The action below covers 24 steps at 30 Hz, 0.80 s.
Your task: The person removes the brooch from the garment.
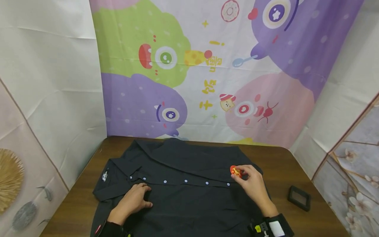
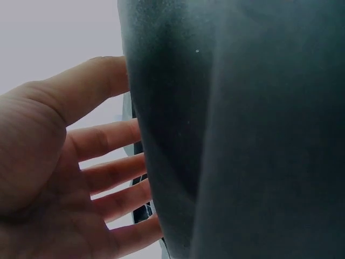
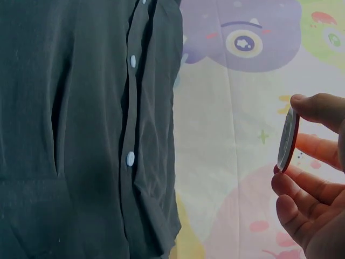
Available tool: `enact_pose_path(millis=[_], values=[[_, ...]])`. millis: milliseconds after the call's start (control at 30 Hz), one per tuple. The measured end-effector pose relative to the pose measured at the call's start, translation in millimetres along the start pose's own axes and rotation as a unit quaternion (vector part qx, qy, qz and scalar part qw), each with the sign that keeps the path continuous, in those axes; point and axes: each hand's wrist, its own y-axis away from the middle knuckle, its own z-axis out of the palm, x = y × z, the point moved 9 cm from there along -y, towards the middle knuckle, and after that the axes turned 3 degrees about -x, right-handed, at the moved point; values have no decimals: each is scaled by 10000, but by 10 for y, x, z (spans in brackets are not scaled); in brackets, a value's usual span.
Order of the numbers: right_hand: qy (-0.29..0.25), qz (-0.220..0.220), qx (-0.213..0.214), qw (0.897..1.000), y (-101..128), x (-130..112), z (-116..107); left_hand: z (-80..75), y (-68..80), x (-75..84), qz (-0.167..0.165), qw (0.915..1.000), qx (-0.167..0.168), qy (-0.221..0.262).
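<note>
My right hand pinches a round red badge with a gold pattern, held over the right end of a dark shirt's button row. In the right wrist view the badge is edge-on, its pale back toward the shirt, between thumb and fingers. The dark shirt lies spread across the table, with several pale buttons along its placket. My left hand rests on the shirt near the left end of that row, fingers loosely spread. In the left wrist view its fingertips meet the dark cloth.
A small black frame-like box lies on the brown table, right of the shirt. Behind the table hangs a cartoon-printed cloth, with pale panels on both sides. The shirt's folded sleeve lies at the left.
</note>
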Motion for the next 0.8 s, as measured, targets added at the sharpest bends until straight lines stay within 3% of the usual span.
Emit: enact_pose_path(millis=[433, 800], values=[[101, -51, 165, 9998, -2, 87, -118, -14, -5, 36, 57, 9999, 99, -107], [328, 321, 72, 9989, -9, 235, -260, -21, -13, 63, 49, 9996, 146, -254]])
